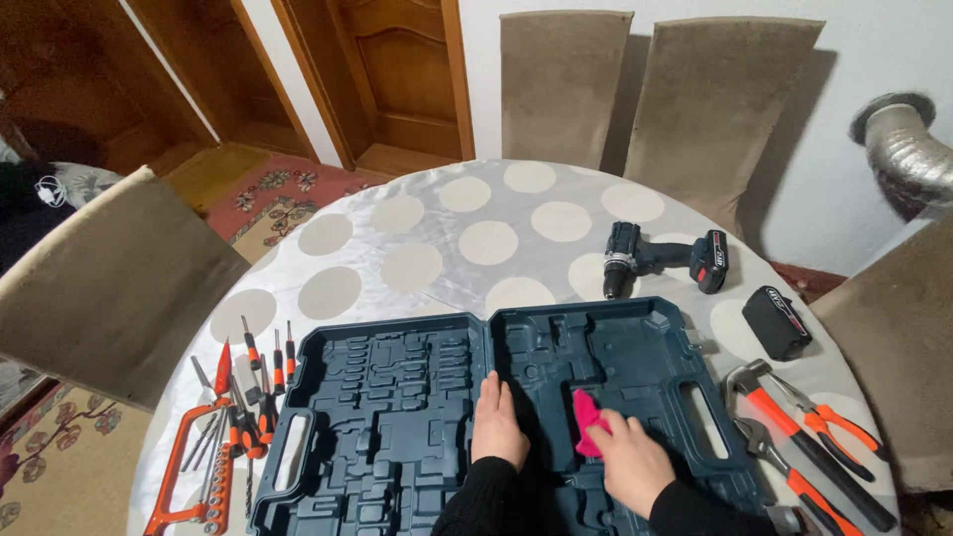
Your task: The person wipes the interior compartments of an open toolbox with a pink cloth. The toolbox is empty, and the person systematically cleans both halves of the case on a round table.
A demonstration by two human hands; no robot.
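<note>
Nearest the table's front edge, the right hand (pixel 633 459) pinches a crumpled pink cloth (pixel 588 423) against the open dark-blue moulded plastic tool case (pixel 397 397), seemingly mid-wipe, left hand (pixel 496 422) flat, fingers together, just beside.

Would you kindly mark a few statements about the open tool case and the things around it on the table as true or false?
1. The right hand presses a pink cloth into the right half of the open blue tool case. True.
2. The left hand holds the cordless drill. False: it rests flat by the case's centre hinge; the drill lies alone on the table beyond the case.
3. The spare battery sits inside the case. False: it lies on the table to the right of it.
4. Screwdrivers and an orange hacksaw lie left of the case. True.
5. The hammer and pliers lie right of the case. True.
</note>
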